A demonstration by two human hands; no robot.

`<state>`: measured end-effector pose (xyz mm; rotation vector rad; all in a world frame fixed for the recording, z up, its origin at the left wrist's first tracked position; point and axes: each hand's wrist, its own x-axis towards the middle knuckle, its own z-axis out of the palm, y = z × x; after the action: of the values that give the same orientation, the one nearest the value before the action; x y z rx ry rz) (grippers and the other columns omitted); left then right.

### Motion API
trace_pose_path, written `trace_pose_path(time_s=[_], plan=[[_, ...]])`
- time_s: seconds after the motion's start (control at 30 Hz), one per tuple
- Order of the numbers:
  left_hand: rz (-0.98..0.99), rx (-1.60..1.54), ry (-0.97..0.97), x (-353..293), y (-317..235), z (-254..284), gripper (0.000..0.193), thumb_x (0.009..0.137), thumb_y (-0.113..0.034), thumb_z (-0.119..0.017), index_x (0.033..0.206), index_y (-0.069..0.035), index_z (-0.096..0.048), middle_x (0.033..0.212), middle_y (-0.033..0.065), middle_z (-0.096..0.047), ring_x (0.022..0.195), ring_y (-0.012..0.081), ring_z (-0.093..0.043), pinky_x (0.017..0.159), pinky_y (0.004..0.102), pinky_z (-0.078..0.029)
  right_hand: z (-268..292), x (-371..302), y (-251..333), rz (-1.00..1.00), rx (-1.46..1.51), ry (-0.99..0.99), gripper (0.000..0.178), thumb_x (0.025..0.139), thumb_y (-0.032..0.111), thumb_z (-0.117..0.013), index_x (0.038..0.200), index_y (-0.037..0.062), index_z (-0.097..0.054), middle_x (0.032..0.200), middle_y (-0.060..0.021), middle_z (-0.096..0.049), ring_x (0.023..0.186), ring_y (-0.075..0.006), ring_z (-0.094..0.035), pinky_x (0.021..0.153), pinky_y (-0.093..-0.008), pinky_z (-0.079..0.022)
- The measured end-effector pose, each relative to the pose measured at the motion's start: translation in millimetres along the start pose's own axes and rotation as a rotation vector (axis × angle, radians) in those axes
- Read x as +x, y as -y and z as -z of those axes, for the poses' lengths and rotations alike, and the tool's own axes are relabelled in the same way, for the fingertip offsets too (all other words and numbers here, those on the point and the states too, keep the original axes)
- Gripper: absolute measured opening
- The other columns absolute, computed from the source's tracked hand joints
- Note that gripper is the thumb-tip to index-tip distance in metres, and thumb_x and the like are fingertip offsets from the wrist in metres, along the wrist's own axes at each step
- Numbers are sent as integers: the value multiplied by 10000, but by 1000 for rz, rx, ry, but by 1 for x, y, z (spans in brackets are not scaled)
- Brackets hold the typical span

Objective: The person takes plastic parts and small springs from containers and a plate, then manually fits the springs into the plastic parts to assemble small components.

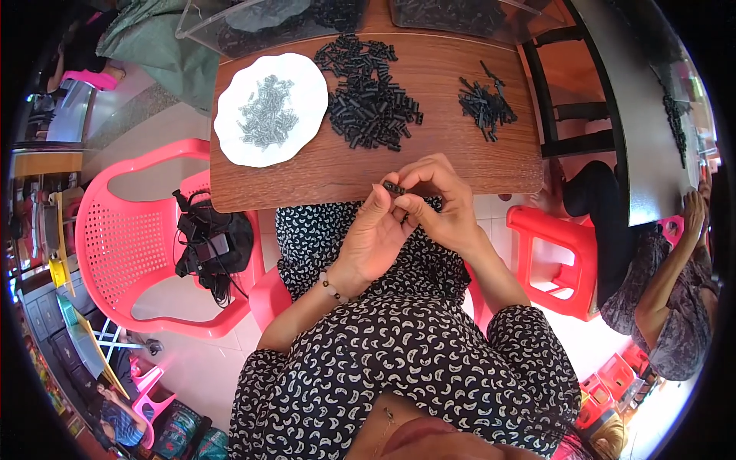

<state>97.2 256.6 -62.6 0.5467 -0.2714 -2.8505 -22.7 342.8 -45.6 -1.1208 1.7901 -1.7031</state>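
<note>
Just off the table's front edge, my left hand (373, 239) and my right hand (443, 201) meet. Both pinch one small black plastic piece (393, 187) between their fingertips; its exact kind is too small to tell. Beyond them on the brown wooden table (291, 182) lies a heap of short black tube-like pieces (372, 111). To its left a white scalloped plate (228, 126) bears a mound of small clear or silvery pieces (268, 113). A smaller pile of slim black parts (487, 107) lies toward the right side.
Clear plastic bins (264, 23) holding dark pieces stand along the far edge. A pink chair (126, 238) at left carries a black bag with cables (215, 245). At right are a red stool (556, 261) and another table (652, 153), where another person's arm (667, 284) rests.
</note>
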Motion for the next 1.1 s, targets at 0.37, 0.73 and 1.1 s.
trace_pose_path(time_s=[0.37,0.73,1.1], plan=[[-11,101,-116,0,-2,-7,351,927,-398,-620,1162,-137,-614,1038,-44,-594,969,82,-521,874,273,-417,8,-1,-1,59,-102,32,147,818,7,-717,930,3,-622,1035,-95,-618,954,-150,-591,761,-262,-546],[-118,224,-204,6,-13,-5,357,951,-346,-604,1176,-70,-628,954,-35,-622,810,68,-517,751,241,-447,31,38,22,269,-336,-92,115,814,23,-704,890,22,-618,943,-87,-673,961,-190,-608,825,-281,-478],[69,-83,-208,4,-32,15,268,938,-253,-635,1130,-67,-627,822,-25,-625,722,97,-552,696,249,-470,110,231,46,564,-926,-555,140,814,134,-689,839,7,-635,840,-167,-645,880,-373,-557,802,-456,-453]])
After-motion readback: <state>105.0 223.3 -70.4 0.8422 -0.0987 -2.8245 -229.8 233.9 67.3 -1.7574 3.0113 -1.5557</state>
